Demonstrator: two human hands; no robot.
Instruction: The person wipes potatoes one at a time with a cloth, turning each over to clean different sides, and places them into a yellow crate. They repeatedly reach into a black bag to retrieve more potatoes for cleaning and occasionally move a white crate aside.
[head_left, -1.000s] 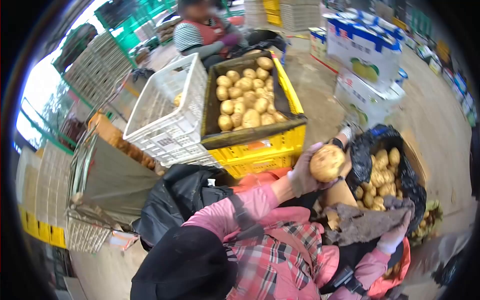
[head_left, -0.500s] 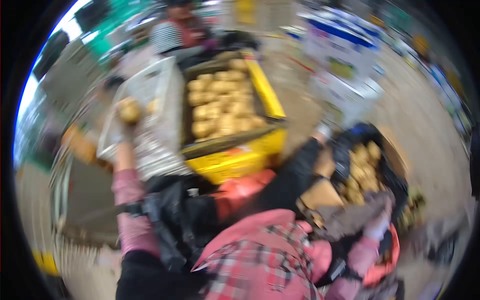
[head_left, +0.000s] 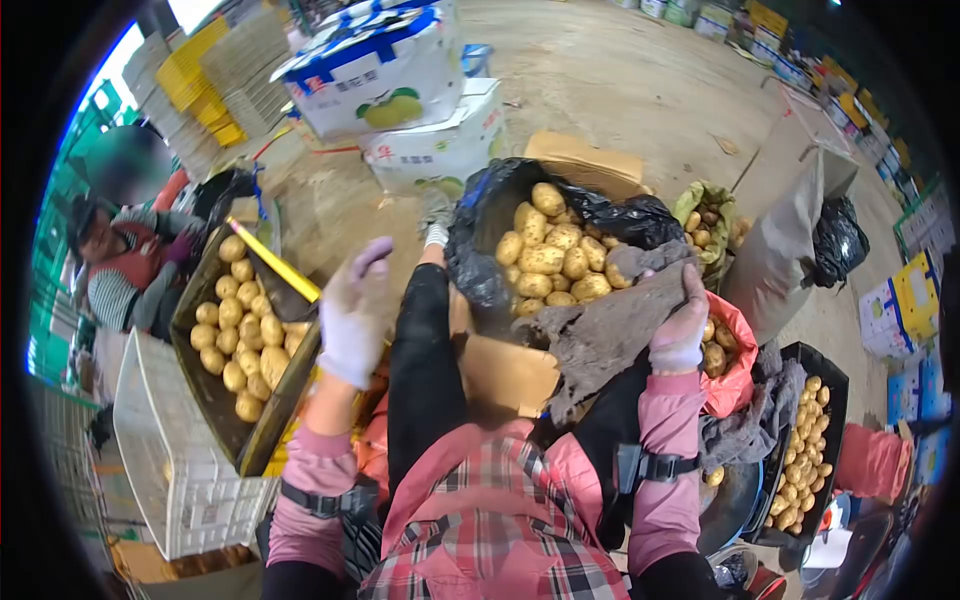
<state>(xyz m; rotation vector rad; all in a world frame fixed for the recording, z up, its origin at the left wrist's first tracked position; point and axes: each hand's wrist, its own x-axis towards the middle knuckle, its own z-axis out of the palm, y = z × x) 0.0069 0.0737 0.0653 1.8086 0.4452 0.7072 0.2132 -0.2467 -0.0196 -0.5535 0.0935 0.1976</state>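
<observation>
My left hand [head_left: 355, 315], in a pale glove, is raised between the yellow-edged box of potatoes [head_left: 240, 325] and my leg, fingers apart and nothing in it. My right hand [head_left: 682, 325], gloved too, is at the right end of a grey-brown cloth [head_left: 600, 335], its fingers round the cloth's edge. The cloth lies over the near right side of a container lined with black plastic [head_left: 475, 235], which holds potatoes [head_left: 545, 255]. A red bag of potatoes [head_left: 735, 350] sits just right of my right hand.
A white crate [head_left: 150, 450] stands tilted at the left, near a seated person [head_left: 125, 265]. White cartons [head_left: 380, 85] are stacked ahead. At the right are a green bag [head_left: 708, 225], a large sack [head_left: 790, 250] and a black crate of potatoes [head_left: 800, 455].
The view has swung right. My left hand has left the white crate and no longer holds a potato. My right hand has come up with the cloth's edge.
</observation>
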